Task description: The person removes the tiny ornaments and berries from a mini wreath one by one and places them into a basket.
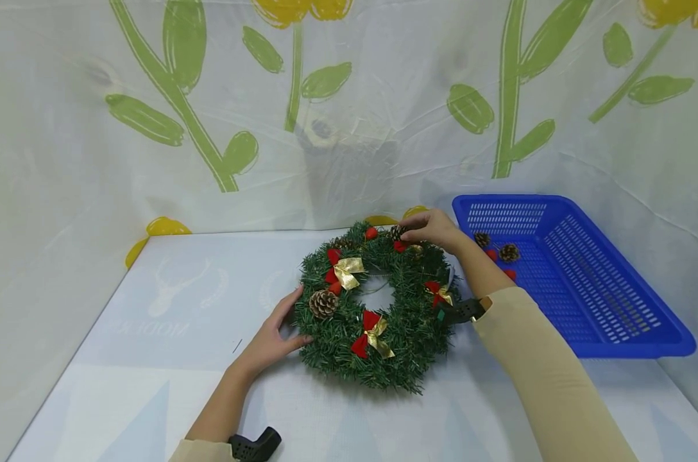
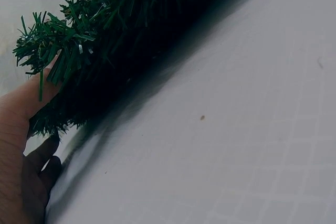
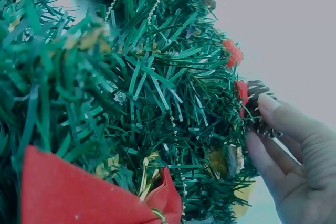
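A green artificial wreath point(image 1: 407, 333) lies on the table, dressed with red and gold bows, red balls and pine cones. At its upper right edge my right hand point(image 1: 435, 231) pinches a pine cone point(image 3: 257, 108) between thumb and fingers, against the greenery. My left hand point(image 1: 274, 337) holds the wreath's left side, thumb toward the front and fingers spread along the rim. Another pine cone point(image 1: 324, 304) sits on the wreath close to that hand. In the left wrist view, the fingers partly vanish behind the dark green needles point(image 2: 100, 51).
To the right stands a blue plastic basket point(image 1: 614, 350) holding pine cones point(image 1: 509, 253) and red balls point(image 1: 509, 274). A thin dark stick-like piece point(image 1: 237, 346) lies on the white table point(image 1: 181, 333) left of the wreath. A flower-printed curtain point(image 1: 372, 147) hangs behind.
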`<state>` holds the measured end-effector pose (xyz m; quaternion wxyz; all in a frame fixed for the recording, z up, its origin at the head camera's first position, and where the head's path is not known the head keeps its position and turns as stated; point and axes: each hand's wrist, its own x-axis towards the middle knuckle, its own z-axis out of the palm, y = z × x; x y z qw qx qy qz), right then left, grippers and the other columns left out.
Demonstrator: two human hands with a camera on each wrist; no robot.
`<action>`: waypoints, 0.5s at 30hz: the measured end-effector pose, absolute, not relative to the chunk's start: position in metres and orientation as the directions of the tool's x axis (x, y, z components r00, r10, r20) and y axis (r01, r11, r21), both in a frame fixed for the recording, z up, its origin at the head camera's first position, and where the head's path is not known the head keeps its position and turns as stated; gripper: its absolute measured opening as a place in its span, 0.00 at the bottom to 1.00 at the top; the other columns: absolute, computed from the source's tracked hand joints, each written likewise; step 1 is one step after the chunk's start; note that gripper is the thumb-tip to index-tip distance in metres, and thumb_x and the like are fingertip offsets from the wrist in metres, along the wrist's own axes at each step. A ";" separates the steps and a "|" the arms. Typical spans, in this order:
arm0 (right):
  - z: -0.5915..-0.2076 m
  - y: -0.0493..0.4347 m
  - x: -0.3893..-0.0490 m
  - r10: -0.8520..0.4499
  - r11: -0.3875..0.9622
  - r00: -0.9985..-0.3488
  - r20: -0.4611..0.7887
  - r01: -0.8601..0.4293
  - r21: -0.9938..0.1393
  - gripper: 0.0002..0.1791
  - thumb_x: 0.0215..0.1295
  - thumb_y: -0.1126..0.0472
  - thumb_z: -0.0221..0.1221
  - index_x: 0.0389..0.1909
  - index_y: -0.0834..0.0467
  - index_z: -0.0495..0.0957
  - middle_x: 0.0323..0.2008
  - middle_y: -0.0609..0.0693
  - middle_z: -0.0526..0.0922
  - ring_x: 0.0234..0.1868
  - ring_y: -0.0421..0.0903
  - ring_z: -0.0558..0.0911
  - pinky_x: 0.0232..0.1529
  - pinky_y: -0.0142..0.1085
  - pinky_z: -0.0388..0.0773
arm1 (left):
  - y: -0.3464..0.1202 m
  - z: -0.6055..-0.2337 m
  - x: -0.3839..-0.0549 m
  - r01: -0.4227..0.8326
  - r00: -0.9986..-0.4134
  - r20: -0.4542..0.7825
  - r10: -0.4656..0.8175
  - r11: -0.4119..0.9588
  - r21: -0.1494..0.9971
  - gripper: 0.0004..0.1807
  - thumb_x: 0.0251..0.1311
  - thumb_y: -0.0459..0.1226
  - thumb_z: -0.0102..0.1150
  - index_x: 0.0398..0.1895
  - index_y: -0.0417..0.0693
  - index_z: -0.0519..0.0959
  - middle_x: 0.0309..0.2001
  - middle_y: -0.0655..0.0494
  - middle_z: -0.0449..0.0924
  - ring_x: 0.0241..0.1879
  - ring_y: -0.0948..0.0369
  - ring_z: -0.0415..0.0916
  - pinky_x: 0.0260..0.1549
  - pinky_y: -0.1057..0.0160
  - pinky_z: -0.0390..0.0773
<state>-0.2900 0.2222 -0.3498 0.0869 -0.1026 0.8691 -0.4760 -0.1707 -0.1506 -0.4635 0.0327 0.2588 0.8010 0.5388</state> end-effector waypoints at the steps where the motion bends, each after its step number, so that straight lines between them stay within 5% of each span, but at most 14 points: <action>1: -0.350 0.223 -0.290 -0.261 0.530 -0.964 -0.050 -0.099 -0.842 0.22 0.61 0.63 0.62 0.56 0.65 0.75 0.55 0.63 0.78 0.48 0.48 0.81 0.52 0.44 0.78 | -0.151 -0.463 -0.171 0.379 -0.864 0.225 0.450 0.287 0.880 0.50 0.52 0.37 0.68 0.75 0.58 0.49 0.74 0.47 0.47 0.72 0.42 0.45 0.66 0.38 0.50; 6: -0.349 0.225 -0.288 -0.261 0.527 -0.965 -0.039 -0.108 -0.843 0.22 0.62 0.63 0.61 0.57 0.66 0.75 0.56 0.64 0.76 0.55 0.57 0.76 0.56 0.49 0.75 | -0.150 -0.463 -0.170 0.363 -0.872 0.206 0.444 0.305 0.881 0.51 0.51 0.38 0.68 0.75 0.60 0.49 0.74 0.48 0.47 0.72 0.43 0.45 0.66 0.37 0.49; 15: -0.349 0.225 -0.289 -0.252 0.500 -0.966 -0.051 -0.085 -0.862 0.23 0.62 0.62 0.62 0.57 0.66 0.75 0.56 0.65 0.76 0.55 0.57 0.76 0.56 0.49 0.75 | -0.151 -0.461 -0.170 0.367 -0.872 0.207 0.443 0.315 0.875 0.50 0.51 0.39 0.68 0.75 0.59 0.49 0.74 0.48 0.48 0.72 0.44 0.45 0.66 0.38 0.49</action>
